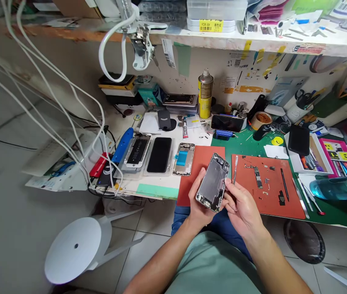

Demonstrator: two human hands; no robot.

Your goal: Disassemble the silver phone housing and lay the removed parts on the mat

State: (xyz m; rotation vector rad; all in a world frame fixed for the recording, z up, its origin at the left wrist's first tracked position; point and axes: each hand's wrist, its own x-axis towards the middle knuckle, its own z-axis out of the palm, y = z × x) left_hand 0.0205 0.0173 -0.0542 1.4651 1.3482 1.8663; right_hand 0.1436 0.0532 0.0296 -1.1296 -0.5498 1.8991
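Note:
My left hand (198, 200) wraps around the left side and underside of a phone housing (212, 181). The housing is tilted, its bare inside turned up toward me. At the housing's right edge, the thumb and fingers of my right hand (242, 204) are closed in a pinch. A slim metal tool (235, 167) shows just beyond those fingers; I cannot tell whether they hold it or it lies on the bench. Below the housing lies a red mat (185, 192). A second phone frame (184, 159) with a blue patch rests to the left.
A second red mat (268, 204) at right carries a logic board (257, 177), small parts and a black stick (284, 184). Further left lie a black phone screen (159, 154) and a white-framed screen (137, 150). A spray can (205, 96) stands behind; white cables (69, 81) hang at left.

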